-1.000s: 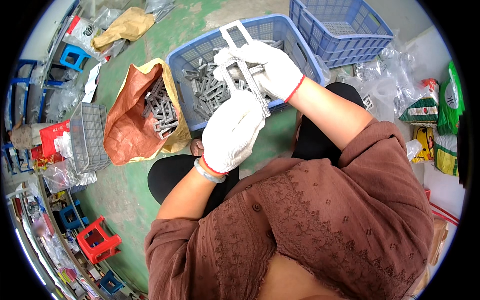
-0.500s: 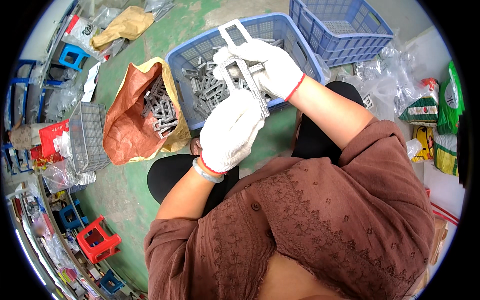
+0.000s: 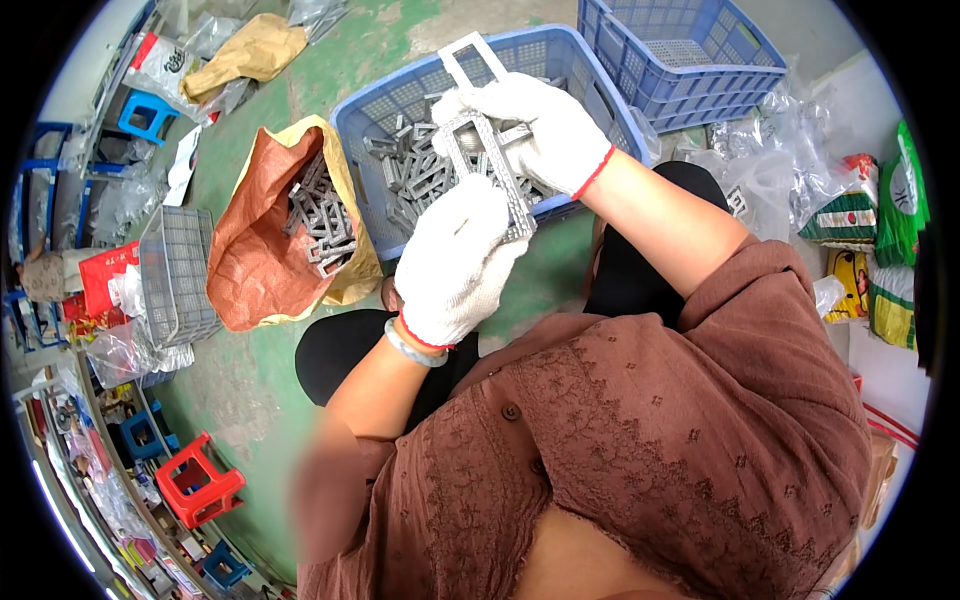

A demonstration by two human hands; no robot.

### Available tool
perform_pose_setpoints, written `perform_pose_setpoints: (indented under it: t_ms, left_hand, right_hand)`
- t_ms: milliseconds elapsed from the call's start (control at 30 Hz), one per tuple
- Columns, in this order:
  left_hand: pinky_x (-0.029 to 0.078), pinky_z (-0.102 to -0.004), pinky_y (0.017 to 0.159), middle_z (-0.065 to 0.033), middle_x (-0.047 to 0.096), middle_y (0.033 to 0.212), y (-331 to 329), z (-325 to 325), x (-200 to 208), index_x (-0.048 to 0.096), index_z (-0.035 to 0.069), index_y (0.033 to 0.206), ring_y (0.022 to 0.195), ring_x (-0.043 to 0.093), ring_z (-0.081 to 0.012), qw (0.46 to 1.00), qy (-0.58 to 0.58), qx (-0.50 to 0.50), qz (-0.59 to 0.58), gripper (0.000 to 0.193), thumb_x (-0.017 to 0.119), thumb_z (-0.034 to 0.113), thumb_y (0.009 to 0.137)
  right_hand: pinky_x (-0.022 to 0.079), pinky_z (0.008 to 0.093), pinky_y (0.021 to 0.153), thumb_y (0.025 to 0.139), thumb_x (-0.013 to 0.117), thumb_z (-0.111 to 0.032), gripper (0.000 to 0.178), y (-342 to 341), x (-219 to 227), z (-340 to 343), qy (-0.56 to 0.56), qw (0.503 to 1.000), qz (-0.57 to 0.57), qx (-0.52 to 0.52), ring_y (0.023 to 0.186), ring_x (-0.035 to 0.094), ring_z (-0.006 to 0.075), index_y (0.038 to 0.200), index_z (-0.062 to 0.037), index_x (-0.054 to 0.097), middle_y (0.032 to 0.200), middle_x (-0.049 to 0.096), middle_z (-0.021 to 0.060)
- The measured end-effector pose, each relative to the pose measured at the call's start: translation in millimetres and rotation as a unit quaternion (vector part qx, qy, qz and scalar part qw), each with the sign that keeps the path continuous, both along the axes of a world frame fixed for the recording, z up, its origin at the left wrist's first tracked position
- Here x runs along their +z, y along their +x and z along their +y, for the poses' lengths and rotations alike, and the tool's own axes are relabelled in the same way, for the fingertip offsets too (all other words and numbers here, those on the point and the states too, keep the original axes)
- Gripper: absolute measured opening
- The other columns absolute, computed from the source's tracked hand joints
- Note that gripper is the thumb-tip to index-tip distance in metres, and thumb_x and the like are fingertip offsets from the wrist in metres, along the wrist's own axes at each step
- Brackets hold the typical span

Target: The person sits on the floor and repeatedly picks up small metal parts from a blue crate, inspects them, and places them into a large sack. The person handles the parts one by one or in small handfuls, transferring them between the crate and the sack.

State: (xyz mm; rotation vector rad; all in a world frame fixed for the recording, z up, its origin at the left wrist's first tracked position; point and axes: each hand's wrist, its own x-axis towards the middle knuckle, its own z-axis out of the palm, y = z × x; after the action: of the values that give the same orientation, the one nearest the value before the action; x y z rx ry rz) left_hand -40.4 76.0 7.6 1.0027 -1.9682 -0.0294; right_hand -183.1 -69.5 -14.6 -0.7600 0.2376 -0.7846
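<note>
Both my hands wear white knit gloves. My left hand (image 3: 455, 260) is closed round the near end of a grey rectangular metal frame (image 3: 507, 185), which has an open middle. My right hand (image 3: 550, 130) is closed on another pale metal frame (image 3: 491, 57), its far end jutting out past the fingers. Its fingertips are close to the nearer frame; whether they touch it I cannot tell. Below both hands stands a blue plastic basket (image 3: 400, 95) holding many small grey metal pieces (image 3: 408, 185). Similar pieces (image 3: 322, 215) lie in an open orange-lined sack (image 3: 245, 255) left of the basket.
Another blue crate (image 3: 690, 95) stands at the far right, with clear plastic bags (image 3: 790, 150) beside it. A grey crate (image 3: 180, 280) stands left of the sack. A red stool (image 3: 198, 482) is at the lower left, near shelves. My knees flank the space before the basket.
My left hand has turned slightly and shifted a little left and up, baring more of the near frame's end. My right hand has barely moved and keeps its grip.
</note>
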Motion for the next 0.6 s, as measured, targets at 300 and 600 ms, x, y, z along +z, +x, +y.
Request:
perform_pose_setpoints:
  t_ms: [300, 600]
  left_hand:
    - [0.056, -0.0391, 0.087, -0.0178, 0.065, 0.114, -4.8, -0.5, -1.8, 0.063, 0.000, 0.117, 0.106, 0.065, -0.0297, 0.995, -0.016, 0.028, 0.092, 0.058, 0.091, -0.001, 0.065]
    - [0.055, -0.0312, 0.075, -0.0145, 0.065, 0.103, -5.8, 1.3, -5.3, 0.068, 0.001, 0.105, 0.087, 0.067, -0.0253, 0.980, 0.069, 0.063, 0.178, 0.039, 0.087, 0.006, 0.071]
  right_hand:
    - [0.055, 0.0332, 0.085, 0.097, 0.062, -0.018, 0.024, -2.5, 9.9, -0.6, 0.003, 0.999, -0.029, -0.024, 0.091, 0.069, 0.0212, 0.109, 0.0030, 0.065, 0.099, 0.070, 0.0129]
    - [0.057, 0.0339, 0.081, 0.096, 0.065, -0.018, 0.023, -5.8, 9.0, -6.0, -0.015, 0.998, -0.006, -0.063, 0.090, 0.069, 0.0213, 0.108, 0.0023, 0.064, 0.095, 0.068, 0.0109]
